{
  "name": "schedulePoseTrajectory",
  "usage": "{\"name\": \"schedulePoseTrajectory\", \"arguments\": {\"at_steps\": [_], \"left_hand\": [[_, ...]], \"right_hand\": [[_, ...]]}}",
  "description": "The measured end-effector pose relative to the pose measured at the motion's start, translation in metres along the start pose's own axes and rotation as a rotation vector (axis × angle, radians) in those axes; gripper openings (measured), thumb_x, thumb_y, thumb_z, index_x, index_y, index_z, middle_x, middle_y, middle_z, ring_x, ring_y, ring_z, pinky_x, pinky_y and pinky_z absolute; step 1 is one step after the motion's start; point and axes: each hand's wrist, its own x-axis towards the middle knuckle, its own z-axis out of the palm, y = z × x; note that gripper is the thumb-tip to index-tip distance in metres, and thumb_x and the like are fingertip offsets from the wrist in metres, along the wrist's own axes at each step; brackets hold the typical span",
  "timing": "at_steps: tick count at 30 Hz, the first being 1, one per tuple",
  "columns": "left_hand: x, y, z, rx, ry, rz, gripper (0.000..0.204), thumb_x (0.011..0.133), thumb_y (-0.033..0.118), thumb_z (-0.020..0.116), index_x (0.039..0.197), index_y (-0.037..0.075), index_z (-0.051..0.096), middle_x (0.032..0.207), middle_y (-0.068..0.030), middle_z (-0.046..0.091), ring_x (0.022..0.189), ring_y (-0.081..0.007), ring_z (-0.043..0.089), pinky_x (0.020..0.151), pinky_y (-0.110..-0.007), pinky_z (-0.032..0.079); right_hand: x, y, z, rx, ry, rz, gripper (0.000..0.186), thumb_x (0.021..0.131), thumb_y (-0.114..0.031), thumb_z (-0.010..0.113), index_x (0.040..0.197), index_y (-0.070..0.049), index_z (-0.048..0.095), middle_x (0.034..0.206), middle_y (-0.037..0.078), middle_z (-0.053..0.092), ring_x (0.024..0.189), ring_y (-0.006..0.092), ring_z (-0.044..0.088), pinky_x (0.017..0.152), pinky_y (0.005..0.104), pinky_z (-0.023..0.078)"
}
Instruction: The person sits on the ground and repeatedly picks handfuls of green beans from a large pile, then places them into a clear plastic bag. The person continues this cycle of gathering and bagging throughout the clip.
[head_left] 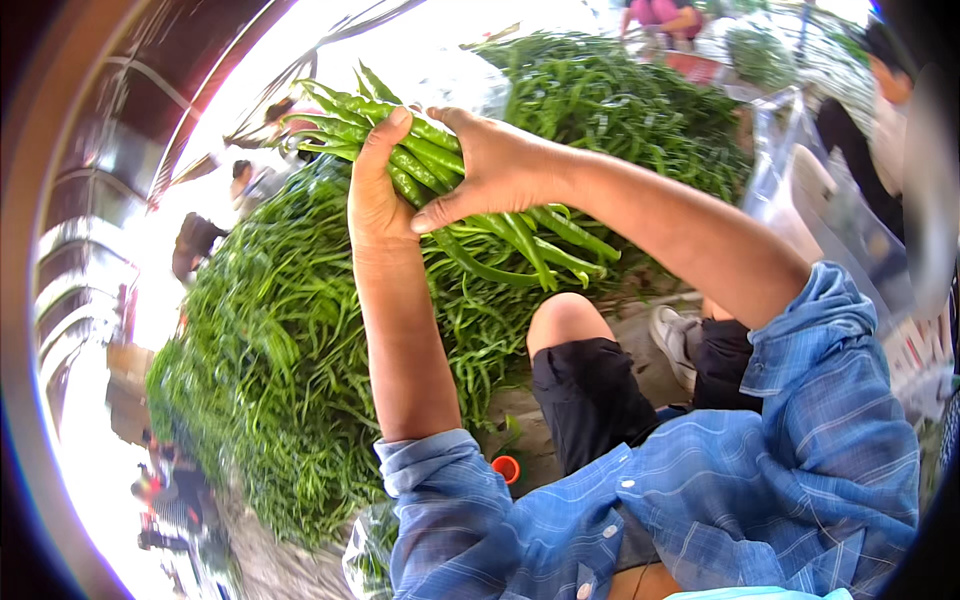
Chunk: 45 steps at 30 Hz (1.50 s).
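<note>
A bunch of long green chili peppers (pixel 428 160) is raised in front of me, clasped between both hands. My left hand (pixel 374 200) closes round it from the left, its thumb up against the peppers. From the right, my right hand (pixel 505 165) grips the same bunch, with the thumb laid across the front. Pepper ends stick out at the upper left, and others hang out below my right hand. Under and behind them spreads a large heap of green chili peppers (pixel 270 340).
A clear plastic bag (pixel 800 190) stands at the right, near a seated person (pixel 888 120). Beside my knee is a small orange-red cup (pixel 506 469). Another plastic bag (pixel 368 550) with green contents lies at the lower edge. Several people and cardboard boxes (pixel 128 390) appear beyond the heap.
</note>
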Motion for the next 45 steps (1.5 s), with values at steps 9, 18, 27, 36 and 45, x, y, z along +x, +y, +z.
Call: {"name": "schedulePoseTrajectory", "arguments": {"at_steps": [9,18,27,36,45], "left_hand": [[0.001,-0.122,0.061,-0.199,-0.366,-0.281,0.038,0.091,0.025,0.064,0.119,0.000,0.057,0.106,-0.0136,0.066,0.097,-0.0248,0.065,0.090,-0.038,0.052],[0.042,-0.203,0.116,-0.321,-0.468,-0.595,0.016,0.088,0.019,0.066,0.097,0.007,0.063,0.091,-0.0083,0.069,0.078,-0.0193,0.067,0.075,-0.033,0.056],[0.041,-0.285,0.126,-0.514,-0.353,-0.480,0.026,0.084,0.023,0.068,0.098,0.002,0.063,0.089,-0.0132,0.069,0.078,-0.0262,0.068,0.074,-0.038,0.058],[0.014,-0.302,0.067,-0.663,-0.081,-0.128,0.033,0.083,0.030,0.067,0.101,0.003,0.061,0.088,-0.0134,0.068,0.078,-0.0269,0.068,0.073,-0.043,0.059],[0.014,-0.304,0.082,-0.594,-0.027,-0.140,0.032,0.082,0.029,0.067,0.102,0.004,0.064,0.096,-0.0134,0.069,0.085,-0.0295,0.068,0.080,-0.048,0.058]], "right_hand": [[-0.096,0.038,-0.078,0.339,-0.047,0.591,0.051,0.065,-0.014,0.086,0.106,0.003,0.060,0.089,0.015,0.069,0.072,0.0220,0.069,0.059,0.0367,0.058],[-0.149,0.076,-0.138,0.362,0.034,0.723,0.035,0.070,-0.018,0.083,0.090,0.007,0.067,0.082,0.017,0.070,0.067,0.0227,0.070,0.060,0.0347,0.059],[-0.219,0.076,-0.191,-0.424,0.063,0.556,0.100,0.079,-0.053,0.074,0.148,0.000,0.025,0.128,0.027,0.055,0.116,0.0290,0.058,0.095,0.0393,0.048],[-0.294,0.052,-0.105,-0.427,0.772,0.384,0.029,0.078,-0.020,0.081,0.092,-0.001,0.063,0.070,0.008,0.066,0.060,0.0143,0.065,0.058,0.0279,0.053],[-0.296,0.071,-0.150,-0.652,0.601,0.314,0.017,0.089,-0.016,0.063,0.092,0.000,0.066,0.076,0.017,0.065,0.068,0.0324,0.065,0.063,0.0366,0.051]]}}
